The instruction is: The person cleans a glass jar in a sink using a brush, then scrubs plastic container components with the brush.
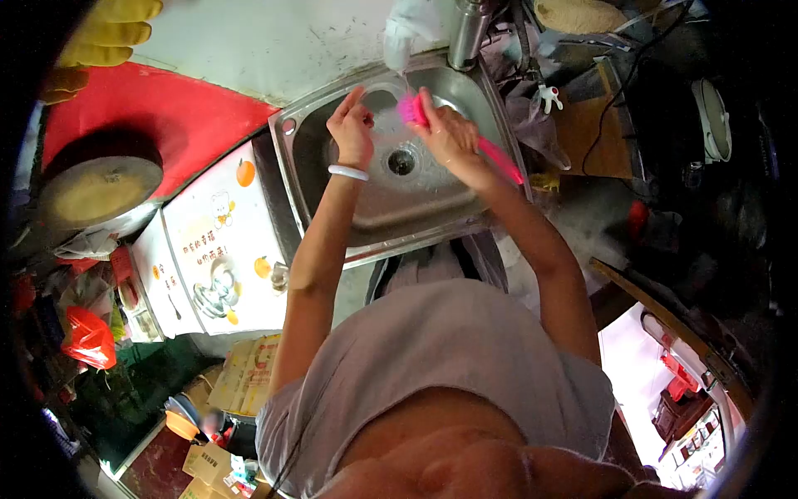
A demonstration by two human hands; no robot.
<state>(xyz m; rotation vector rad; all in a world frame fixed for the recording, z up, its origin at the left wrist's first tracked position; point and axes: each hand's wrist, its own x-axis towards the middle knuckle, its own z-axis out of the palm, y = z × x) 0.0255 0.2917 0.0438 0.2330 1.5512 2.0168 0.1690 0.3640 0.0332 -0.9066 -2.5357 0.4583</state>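
Note:
My right hand (pixel 449 137) is closed around a bright pink brush (pixel 499 160). The brush's bristled head (pixel 410 110) points left over the metal sink (pixel 303 170), and its handle sticks out past my wrist. My left hand (pixel 352 129) is over the sink's left part, index finger stretched out and other fingers loosely bent, with no object visible in it. A white band (pixel 348 172) circles the left wrist. Between and beyond my hands, a whitish spout-like piece (pixel 399 46) hangs above the brush head. The round drain (pixel 401 161) shows in the basin.
A metal cylinder (pixel 470 33) stands at the sink's back edge. Left are a red surface (pixel 125 91), a round pan (pixel 101 190) and a white printed panel (pixel 237 287). Yellow gloves (pixel 108 33) hang at upper left. Right is a brown board (pixel 592 125) with a dark cable.

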